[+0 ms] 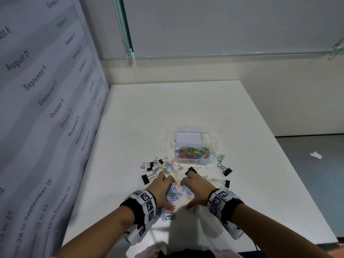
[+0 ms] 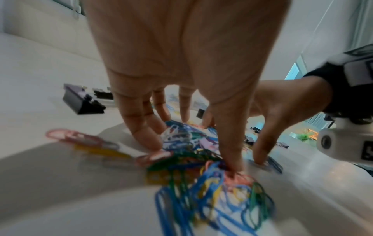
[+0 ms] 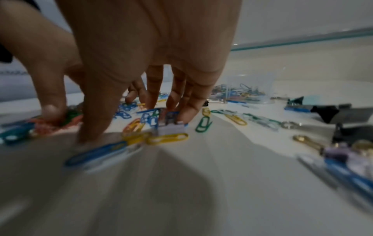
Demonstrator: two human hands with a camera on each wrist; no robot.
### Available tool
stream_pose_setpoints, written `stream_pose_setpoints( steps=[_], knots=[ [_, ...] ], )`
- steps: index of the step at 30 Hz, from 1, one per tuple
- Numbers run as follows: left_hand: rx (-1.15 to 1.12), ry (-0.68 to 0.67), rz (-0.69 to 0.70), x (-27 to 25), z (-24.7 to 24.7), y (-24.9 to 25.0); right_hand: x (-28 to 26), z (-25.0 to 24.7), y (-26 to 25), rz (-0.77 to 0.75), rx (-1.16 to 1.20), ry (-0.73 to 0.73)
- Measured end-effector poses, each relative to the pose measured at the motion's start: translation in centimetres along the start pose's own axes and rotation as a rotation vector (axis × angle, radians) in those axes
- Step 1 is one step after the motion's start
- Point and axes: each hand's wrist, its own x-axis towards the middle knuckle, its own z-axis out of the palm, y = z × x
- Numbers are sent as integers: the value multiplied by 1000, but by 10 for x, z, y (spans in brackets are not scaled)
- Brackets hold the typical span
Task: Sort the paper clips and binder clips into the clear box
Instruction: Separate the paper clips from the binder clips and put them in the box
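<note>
A loose pile of coloured paper clips (image 1: 174, 196) lies on the white table (image 1: 186, 108) between my two hands. My left hand (image 1: 164, 189) has its fingers spread, with the fingertips (image 2: 149, 140) and thumb pressed down on the pile (image 2: 212, 183). My right hand (image 1: 197, 189) mirrors it, its fingertips (image 3: 185, 115) and thumb touching clips (image 3: 167, 138) on the table. Neither hand holds anything. The clear box (image 1: 193, 146) stands just beyond, its near compartment full of paper clips (image 1: 193, 152). Black binder clips (image 1: 146, 178) (image 1: 227, 171), purple ones (image 1: 142, 167) and a mint one (image 1: 221, 157) lie scattered around.
A printed banner with dates (image 1: 46, 108) stands along the table's left side. The table's right edge drops to a grey floor with a paper scrap (image 1: 315, 155). Behind the box the tabletop runs bare to the wall.
</note>
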Motion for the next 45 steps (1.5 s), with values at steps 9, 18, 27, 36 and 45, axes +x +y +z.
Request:
stream_pose_setpoints(
  steps=[9,18,27,36,45],
  knots=[
    [-63,99,55,3,2,2,-6,-9,0,31,144,63],
    [-222,201,12,2,-11,-4,-6,-8,1,20,-4,-24],
    [-379,233,36,-1,-15,-16,-8,-6,-11,-51,55,-113],
    [-435,194,-39,4,-13,-20,-5,-50,3,76,213,113],
    [-948,133,-154,7,-19,-12,22,-117,30,234,331,510]
  ],
)
